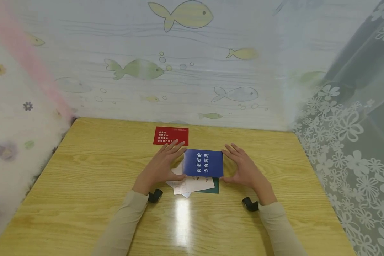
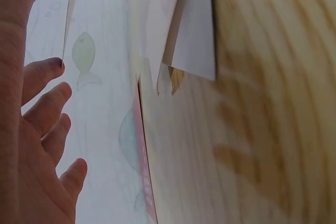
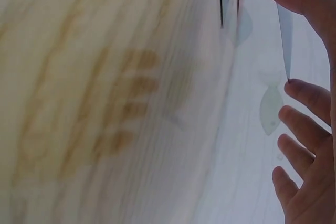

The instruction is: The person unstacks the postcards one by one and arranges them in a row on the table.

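Blue card pinched edgewise between left hand, right hand (fingers spread)

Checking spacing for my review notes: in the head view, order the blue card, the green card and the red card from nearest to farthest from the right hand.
1. Blue card: held at its right edge by the right hand.
2. Green card: just left of the hand, under the pile.
3. Red card: far side of the table, beyond the left hand.

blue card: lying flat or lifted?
Lifted: the blue card is held by its edges between left hand and right hand, above the white cards.
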### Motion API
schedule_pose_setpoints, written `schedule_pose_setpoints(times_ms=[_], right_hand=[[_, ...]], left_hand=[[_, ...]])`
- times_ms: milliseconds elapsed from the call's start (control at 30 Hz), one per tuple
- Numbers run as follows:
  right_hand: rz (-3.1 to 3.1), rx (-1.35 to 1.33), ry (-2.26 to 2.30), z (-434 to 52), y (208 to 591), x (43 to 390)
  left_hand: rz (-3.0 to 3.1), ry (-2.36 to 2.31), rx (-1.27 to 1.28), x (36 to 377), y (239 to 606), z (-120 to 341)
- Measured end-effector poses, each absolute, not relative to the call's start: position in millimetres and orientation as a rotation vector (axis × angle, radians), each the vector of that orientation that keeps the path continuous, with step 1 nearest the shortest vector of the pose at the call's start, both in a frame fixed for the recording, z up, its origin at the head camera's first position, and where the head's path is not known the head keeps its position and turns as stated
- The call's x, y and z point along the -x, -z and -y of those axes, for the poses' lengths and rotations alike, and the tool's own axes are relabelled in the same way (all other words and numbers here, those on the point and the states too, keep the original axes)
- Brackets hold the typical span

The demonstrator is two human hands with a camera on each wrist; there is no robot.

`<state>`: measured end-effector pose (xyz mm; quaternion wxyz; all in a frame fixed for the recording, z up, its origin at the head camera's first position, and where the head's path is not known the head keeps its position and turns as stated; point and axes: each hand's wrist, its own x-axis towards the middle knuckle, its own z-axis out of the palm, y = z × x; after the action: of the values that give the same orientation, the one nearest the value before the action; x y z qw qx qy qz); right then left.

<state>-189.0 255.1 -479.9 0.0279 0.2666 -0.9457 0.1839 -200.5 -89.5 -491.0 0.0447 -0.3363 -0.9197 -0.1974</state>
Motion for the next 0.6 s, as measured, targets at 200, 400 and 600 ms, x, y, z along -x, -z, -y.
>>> schedule_pose_setpoints(times_ms=[200,400,600], right_hand=[[2.936,-0.812,-0.58,-258.2,481.1,193.7],[2.949,-0.818,-0.61,-260.2,480.3,196.5],[2.953,-0.82,-0.626,-262.9,480.8,200.5]], left_hand=[[2.835,0.618,1.011,204.7,493.1,86.5],[2.868,0.66,1.0,207.4,492.7,84.5],[2.902,0.696,0.997,212.4,491.9,81.0]])
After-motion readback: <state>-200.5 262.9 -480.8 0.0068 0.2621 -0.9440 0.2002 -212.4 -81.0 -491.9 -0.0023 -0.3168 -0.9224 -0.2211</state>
